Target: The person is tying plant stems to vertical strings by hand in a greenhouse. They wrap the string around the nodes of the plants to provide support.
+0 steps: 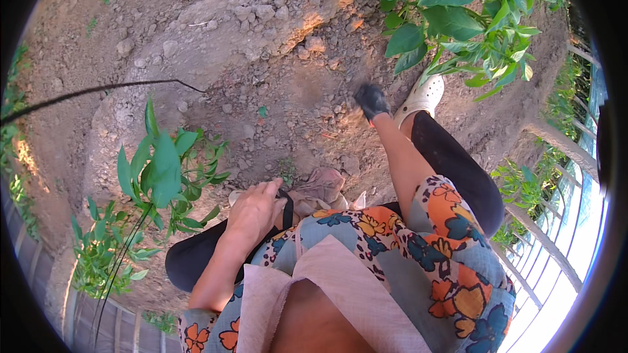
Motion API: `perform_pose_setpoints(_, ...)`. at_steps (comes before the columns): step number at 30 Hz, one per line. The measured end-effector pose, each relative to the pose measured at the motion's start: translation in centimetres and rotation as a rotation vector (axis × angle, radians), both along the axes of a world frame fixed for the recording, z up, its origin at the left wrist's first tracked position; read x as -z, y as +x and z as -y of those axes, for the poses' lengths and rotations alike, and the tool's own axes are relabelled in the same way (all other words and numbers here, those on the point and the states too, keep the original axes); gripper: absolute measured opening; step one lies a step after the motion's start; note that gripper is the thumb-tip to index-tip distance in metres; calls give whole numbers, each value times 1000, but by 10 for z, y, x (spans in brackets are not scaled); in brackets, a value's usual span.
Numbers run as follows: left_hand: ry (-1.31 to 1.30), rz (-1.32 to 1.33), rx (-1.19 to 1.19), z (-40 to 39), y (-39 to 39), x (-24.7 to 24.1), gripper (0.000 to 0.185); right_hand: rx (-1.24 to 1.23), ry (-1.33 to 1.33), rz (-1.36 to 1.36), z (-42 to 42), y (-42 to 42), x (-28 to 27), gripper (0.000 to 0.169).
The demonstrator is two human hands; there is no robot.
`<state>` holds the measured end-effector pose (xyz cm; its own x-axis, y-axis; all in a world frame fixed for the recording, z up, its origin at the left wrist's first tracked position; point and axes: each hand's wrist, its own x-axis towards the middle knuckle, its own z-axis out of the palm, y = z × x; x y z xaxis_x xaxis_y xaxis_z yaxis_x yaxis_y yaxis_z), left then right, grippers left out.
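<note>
My right hand (372, 100), in a dark glove, is low over the loose soil (314, 93), beside a cream perforated clog (428, 93). Motion blur hides its fingers, and whether it holds anything cannot be told. My bare left hand (257, 206) rests on my lower leg or ankle, next to a black strap (288, 211), fingers loosely together. It shows no object in its grasp. A crumpled pinkish cloth (321, 186) lies on the ground between my legs.
A leafy green plant (456, 19) stands at upper right, another (162, 171) at left beside my knee. A dark cord (98, 89) crosses the left side, and a thin line (120, 255) runs at lower left. Poles (549, 245) and sheeting border the right.
</note>
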<state>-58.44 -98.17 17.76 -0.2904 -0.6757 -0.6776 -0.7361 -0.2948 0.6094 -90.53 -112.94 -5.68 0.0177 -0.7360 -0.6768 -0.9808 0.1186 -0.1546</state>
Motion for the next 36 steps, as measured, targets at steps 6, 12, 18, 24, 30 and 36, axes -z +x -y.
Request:
perform_pose_setpoints(6, -6, 58, -89, 25, -21, -35, 40, 4, -598, 141, 42, 0, 9, 34)
perform_pose_setpoints(12, 28, 60, -236, 57, -59, -75, 40, -620, -389, 42, 36, 51, 48, 26)
perform_pose_setpoints(18, -46, 93, -401, 67, -109, -104, 40, -885, 255, 187, -9, 29, -38, 31)
perform_pose_setpoints(24, -98, 90, -529, 63, -178, -120, 43, -1020, 396, 78, 37, 8, -82, 34)
perform_pose_setpoints(30, -200, 228, -524, 61, -245, -123, 45, -1156, 415, 46, 58, -30, -113, 36)
perform_pose_setpoints(36, -280, 308, -459, 75, -288, -120, 40, -1097, 306, 242, 65, -85, -134, 34)
